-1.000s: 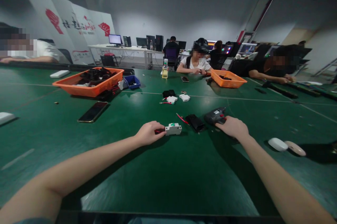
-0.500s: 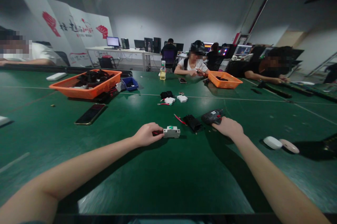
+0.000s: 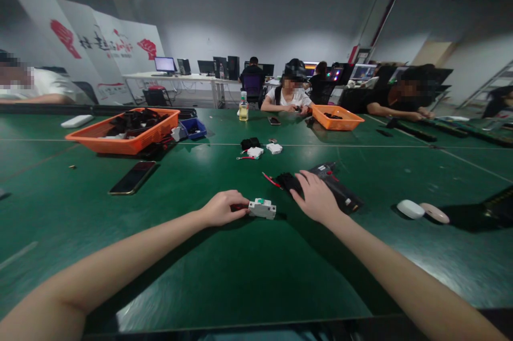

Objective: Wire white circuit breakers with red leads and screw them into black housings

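My left hand (image 3: 225,208) is closed at the left end of a white circuit breaker (image 3: 262,209) with a green lever. Something dark red, perhaps a wire, shows between its fingers and thumb. My right hand (image 3: 318,196) is open, fingers apart, and reaches over a black bundle (image 3: 285,181) with a red lead. Whether it touches the bundle, I cannot tell. Just behind that hand lies a dark power screwdriver (image 3: 340,191) with a red button, partly hidden by it.
Further off sit white breakers (image 3: 255,153) with red leads. Orange baskets (image 3: 120,147) (image 3: 340,123), a blue bin (image 3: 196,130), a phone (image 3: 133,177) and a bottle (image 3: 243,107) stand around the green table (image 3: 200,287). A white case (image 3: 411,209) lies right. Other people sit across.
My right hand has let go of the power screwdriver, which now lies on the table, and has moved left to the black bundle. My left hand stays at the breaker.
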Demonstrator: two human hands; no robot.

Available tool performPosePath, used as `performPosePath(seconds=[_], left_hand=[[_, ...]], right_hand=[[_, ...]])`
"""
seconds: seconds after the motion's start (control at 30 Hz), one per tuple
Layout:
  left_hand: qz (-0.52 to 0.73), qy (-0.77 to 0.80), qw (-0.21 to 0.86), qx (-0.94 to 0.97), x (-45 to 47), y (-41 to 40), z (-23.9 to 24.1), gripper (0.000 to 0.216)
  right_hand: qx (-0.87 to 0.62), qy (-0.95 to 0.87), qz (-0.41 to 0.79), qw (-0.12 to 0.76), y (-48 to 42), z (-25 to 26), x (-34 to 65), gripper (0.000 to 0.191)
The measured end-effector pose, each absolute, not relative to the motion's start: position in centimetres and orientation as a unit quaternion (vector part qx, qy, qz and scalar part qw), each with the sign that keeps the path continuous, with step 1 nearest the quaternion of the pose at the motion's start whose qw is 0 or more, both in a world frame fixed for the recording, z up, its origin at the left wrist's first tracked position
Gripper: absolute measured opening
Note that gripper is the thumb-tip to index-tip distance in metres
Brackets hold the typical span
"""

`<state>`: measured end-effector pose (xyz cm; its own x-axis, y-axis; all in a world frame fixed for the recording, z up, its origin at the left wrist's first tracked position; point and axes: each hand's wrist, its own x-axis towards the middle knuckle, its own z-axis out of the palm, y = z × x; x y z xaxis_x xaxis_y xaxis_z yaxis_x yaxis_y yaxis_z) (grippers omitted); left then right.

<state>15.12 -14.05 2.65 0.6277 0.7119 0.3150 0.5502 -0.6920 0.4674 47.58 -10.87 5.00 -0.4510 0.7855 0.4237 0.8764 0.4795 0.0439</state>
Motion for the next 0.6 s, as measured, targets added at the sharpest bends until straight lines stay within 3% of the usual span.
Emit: performPosePath(seconds=[0.6], left_hand=[[0.244, 0.359, 0.162, 0.886, 15.0, -13.8, 2.3, 0.028]], right_hand=[[-0.493, -0.836, -0.157, 0.18, -8.8, 2.7, 48.4, 0.05]])
